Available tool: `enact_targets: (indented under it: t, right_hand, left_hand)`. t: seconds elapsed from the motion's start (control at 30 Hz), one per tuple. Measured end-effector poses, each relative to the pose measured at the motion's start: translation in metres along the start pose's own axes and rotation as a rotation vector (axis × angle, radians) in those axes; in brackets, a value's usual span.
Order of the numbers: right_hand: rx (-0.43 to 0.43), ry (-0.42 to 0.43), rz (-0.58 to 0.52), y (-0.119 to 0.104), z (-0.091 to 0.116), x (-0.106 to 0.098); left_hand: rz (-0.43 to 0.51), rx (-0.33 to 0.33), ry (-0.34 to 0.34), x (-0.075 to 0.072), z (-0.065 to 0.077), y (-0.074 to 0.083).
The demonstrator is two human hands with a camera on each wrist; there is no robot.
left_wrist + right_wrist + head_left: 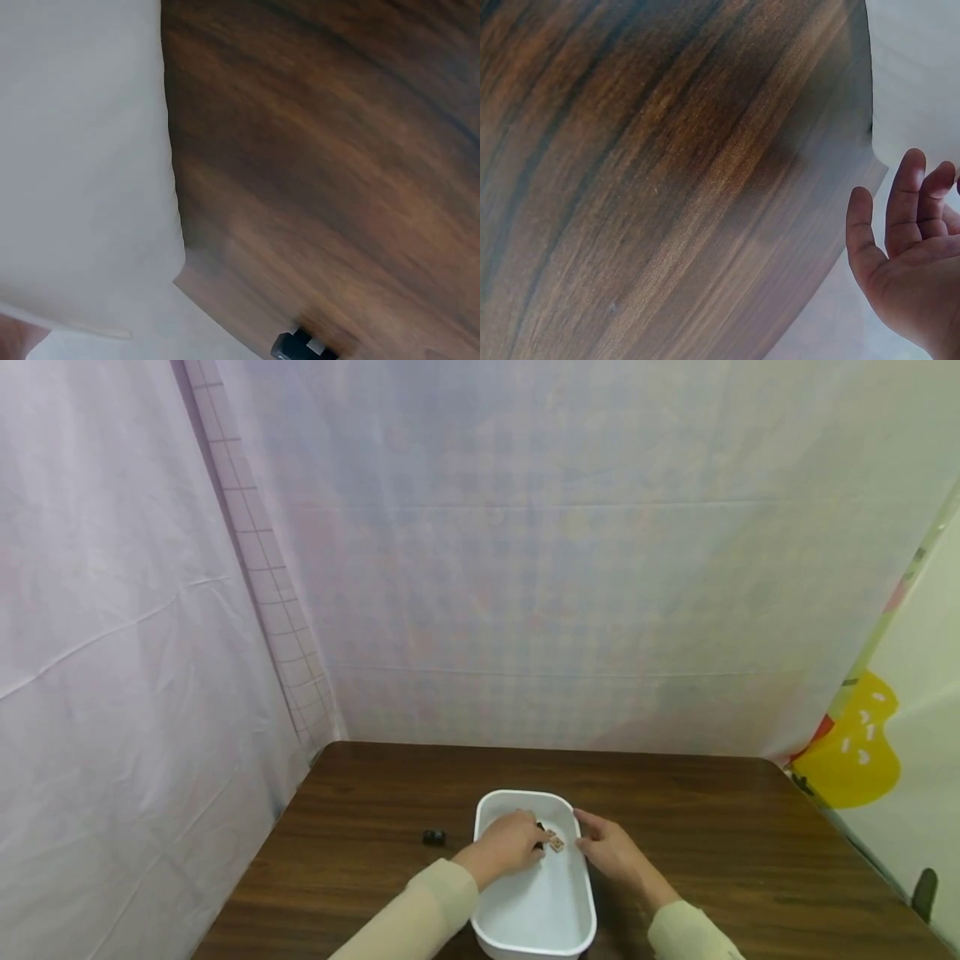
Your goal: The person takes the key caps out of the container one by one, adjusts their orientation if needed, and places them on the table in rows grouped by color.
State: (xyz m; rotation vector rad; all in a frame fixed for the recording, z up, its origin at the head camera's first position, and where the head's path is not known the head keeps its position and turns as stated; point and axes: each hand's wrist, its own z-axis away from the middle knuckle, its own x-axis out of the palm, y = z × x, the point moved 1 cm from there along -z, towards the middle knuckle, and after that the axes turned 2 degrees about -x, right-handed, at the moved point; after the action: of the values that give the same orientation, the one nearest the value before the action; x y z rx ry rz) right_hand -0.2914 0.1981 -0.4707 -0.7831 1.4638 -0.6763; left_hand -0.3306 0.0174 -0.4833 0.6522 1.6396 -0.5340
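A white rectangular tub [534,910] with rounded corners stands on the brown wooden table. My left hand [510,843] reaches down inside it, fingers bent round a small black object [539,846] that is mostly covered. Right beside those fingertips, a small brown patterned piece [556,842] lies on the tub's floor. At the tub's right rim, thumb and forefinger of my right hand [615,856] touch the edge. In the right wrist view the other fingers [906,195] are spread loosely outside the white wall. Only sleeve and table show beside the left wrist.
Left of the tub, another small black object [433,837] with a pale band lies on the table [360,827]. Pale curtains [525,568] hang behind and on the left. A yellow shape [855,752] marks the right-hand sheet.
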Motion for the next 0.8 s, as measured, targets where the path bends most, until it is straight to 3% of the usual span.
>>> enact_targets:
  t: [0.07,0.27,0.63,0.8]
  right_hand:
    - [0.003,-0.001,0.003,0.000,-0.001,0.000]
    - [-0.016,-0.001,0.009,0.002,-0.001,0.000]
    - [-0.014,-0.008,0.043,0.001,-0.002,-0.002]
    - [-0.011,-0.015,0.047,0.001,-0.002,-0.002]
  left_hand:
    - [0.004,0.010,0.015,-0.002,0.001,-0.003]
    - [0.139,-0.004,0.027,-0.009,0.004,-0.010]
    - [0.309,-0.107,0.037,-0.020,0.011,-0.019]
    - [0.395,-0.098,0.092,-0.023,0.012,-0.029]
